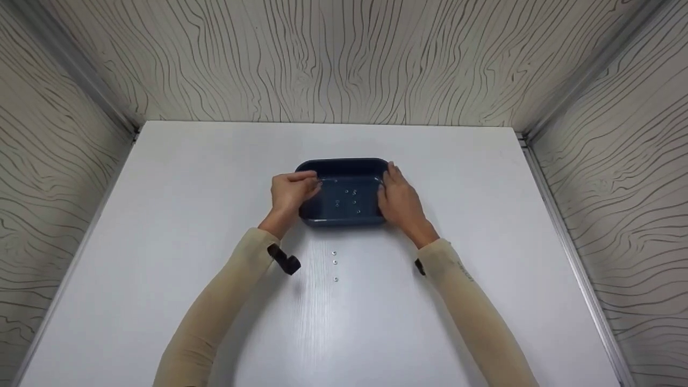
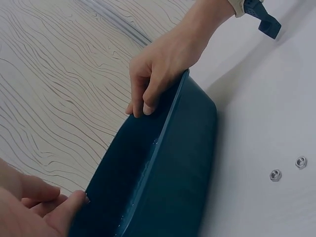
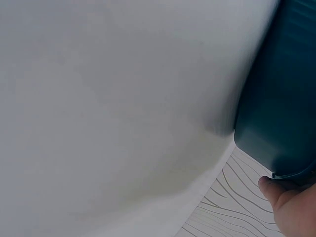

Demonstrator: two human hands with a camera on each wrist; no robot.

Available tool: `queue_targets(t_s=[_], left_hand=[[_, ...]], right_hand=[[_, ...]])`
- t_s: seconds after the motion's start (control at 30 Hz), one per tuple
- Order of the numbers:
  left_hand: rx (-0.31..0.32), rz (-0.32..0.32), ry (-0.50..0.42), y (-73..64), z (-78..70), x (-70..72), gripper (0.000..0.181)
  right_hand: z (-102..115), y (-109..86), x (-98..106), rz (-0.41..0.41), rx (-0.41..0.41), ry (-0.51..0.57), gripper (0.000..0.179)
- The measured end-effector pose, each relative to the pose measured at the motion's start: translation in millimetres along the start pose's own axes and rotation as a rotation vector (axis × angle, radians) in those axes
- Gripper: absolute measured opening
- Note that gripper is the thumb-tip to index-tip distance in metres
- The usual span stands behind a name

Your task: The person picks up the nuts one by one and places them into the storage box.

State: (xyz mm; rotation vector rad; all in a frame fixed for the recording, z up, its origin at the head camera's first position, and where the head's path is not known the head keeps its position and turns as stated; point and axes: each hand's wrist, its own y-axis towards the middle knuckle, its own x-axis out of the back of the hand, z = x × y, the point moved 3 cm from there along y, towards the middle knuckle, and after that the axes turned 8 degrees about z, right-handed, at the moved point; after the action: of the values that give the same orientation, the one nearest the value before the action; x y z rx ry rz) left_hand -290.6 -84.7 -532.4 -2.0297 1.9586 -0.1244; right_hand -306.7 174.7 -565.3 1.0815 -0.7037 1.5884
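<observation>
A dark blue rectangular plastic bin (image 1: 344, 221) stands on the white table with several small metal hex nuts (image 1: 354, 202) on its floor. At the bin's left end my left hand (image 1: 290, 192) is over the rim, thumb and fingertips pinched together. A tiny glint shows at the thumb tip in the left wrist view, apparently a nut (image 2: 87, 199), mostly hidden by the fingers. My right hand (image 1: 402, 201) grips the bin's right end wall at the rim. Three more loose nuts (image 1: 335, 262) lie in a line on the table in front of the bin.
The white table (image 1: 215, 161) is enclosed at the back and sides by wood-grain patterned panels (image 1: 322, 64). Metal rails (image 1: 570, 258) run along its side edges. Black straps (image 1: 284, 259) sit at the cuffs of both light sleeves.
</observation>
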Motion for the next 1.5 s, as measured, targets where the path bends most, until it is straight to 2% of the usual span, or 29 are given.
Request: queue_targets(t_s=[0.2, 0.47, 0.67, 0.93, 1.1, 1.27, 1.5], left_hand=[[-0.086, 0.022, 0.093, -9.6, -5.4, -3.3, 0.028], [-0.314, 0.021, 0.454, -26.5, -11.9, -6.9, 0.019], [-0.417, 0.091, 0.587, -38.0, -10.6, -11.2, 0.015], [-0.554, 0.255, 0.743, -56.3, 1.3, -16.2, 0.015], [-0.614, 0.335, 0.860, -69.8, 11.4, -17.5, 0.016], [-0.684, 0.381, 1.048, -84.1, 23.3, -18.9, 0.017], [-0.837, 0.420, 1.323, -100.4, 40.3, -19.9, 0.022]], right_hand=[[-0.8, 1.1, 0.1, -0.014, 0.009, -0.002, 0.051], [1.7, 0.8, 0.1, 0.011, -0.029, -0.013, 0.051], [2.1, 0.4, 0.9, 0.007, -0.023, 0.001, 0.051], [0.6, -0.1, 0.0, 0.007, -0.019, 0.009, 0.052], [0.1, 0.2, 0.5, 0.004, -0.016, 0.015, 0.052], [0.0, 0.4, 0.5, 0.004, -0.012, 0.008, 0.052], [1.1, -0.8, 0.1, 0.012, -0.033, 0.018, 0.053]])
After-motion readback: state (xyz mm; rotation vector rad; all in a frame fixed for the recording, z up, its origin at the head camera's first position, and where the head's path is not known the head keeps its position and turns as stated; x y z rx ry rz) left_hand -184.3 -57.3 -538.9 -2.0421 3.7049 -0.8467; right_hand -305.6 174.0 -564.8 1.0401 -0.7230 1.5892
